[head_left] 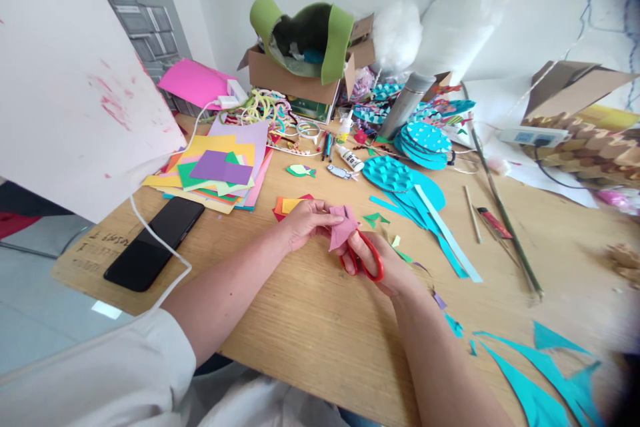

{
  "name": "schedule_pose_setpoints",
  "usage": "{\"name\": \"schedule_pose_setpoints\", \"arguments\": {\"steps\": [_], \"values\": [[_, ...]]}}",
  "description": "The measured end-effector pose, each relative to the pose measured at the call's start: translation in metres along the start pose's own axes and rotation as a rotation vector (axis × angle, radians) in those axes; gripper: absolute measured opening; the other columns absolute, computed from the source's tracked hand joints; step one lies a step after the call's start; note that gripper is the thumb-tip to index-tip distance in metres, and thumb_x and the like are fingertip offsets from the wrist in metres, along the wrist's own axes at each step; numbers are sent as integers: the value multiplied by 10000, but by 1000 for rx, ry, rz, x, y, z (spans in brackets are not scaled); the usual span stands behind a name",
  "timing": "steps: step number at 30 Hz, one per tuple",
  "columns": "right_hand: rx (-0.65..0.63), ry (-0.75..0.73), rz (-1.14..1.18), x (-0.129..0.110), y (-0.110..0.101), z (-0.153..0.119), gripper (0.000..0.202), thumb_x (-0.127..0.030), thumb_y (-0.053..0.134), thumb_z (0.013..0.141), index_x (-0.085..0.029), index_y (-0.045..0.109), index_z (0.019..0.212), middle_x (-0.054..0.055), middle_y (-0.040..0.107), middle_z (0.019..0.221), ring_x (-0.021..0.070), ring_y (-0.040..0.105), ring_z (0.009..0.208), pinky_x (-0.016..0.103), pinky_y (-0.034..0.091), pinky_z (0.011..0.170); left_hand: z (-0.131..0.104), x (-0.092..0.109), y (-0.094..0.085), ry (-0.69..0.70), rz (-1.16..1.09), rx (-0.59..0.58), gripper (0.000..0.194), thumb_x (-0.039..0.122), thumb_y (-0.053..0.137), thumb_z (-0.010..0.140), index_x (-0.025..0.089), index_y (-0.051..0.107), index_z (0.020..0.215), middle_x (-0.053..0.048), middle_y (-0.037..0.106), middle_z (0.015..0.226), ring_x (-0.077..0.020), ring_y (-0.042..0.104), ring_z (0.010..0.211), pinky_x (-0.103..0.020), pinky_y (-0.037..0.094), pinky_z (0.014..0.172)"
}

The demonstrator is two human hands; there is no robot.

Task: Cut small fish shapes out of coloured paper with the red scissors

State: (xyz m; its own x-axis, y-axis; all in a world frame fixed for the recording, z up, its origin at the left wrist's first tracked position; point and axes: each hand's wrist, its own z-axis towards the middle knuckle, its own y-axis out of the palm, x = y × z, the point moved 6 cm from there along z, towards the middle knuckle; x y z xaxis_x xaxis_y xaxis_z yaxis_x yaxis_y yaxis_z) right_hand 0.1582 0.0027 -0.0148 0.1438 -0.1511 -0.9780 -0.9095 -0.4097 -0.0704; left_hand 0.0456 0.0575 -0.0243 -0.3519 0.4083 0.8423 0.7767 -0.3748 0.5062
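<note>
Near the middle of the wooden table, my left hand [311, 221] pinches a small pink paper piece [342, 227] that has dark marks on it. Red-handled scissors [373, 265] are in my right hand [376, 263], with fingers through the loops. The scissor blades are mostly hidden at the paper. Behind my left hand lie small orange, yellow and red paper pieces [290, 205]. Green scraps [376, 219] are just right of the pink paper. Farther back are a green paper fish [301, 171] and a pale blue one [342, 172].
A coloured paper stack [223, 167] and black phone [155, 243] with a white cable lie left. Blue paper shapes [430, 193] and a long stick [505, 213] are right. A box [300, 77], grey bottle [406, 107] and glue bottle [350, 159] stand or lie behind.
</note>
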Motion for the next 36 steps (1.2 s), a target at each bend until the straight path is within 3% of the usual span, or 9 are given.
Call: {"name": "schedule_pose_setpoints", "arguments": {"steps": [13,21,36], "values": [[-19,13,-54,-10,2,-2,598,-752,573,722,-161,554,634,26,569,547,100,447,460,241,281,437,1,1,-7,44,70,76,290,320,807,600,104,652,715,-12,627,643,-83,554,548,-236,448,584],[-42,7,30,-5,3,-1,531,-698,580,770,-167,585,767,15,564,559,115,467,481,247,309,448,-2,5,0,26,85,26,298,304,810,565,108,630,699,-16,632,632,-104,574,553,-248,467,568],[-51,12,-43,-6,1,-1,556,-709,542,788,-157,604,755,16,555,530,109,459,458,241,304,437,-1,5,0,54,148,0,348,394,811,578,107,628,651,-23,627,622,-108,569,567,-254,457,586]]}}
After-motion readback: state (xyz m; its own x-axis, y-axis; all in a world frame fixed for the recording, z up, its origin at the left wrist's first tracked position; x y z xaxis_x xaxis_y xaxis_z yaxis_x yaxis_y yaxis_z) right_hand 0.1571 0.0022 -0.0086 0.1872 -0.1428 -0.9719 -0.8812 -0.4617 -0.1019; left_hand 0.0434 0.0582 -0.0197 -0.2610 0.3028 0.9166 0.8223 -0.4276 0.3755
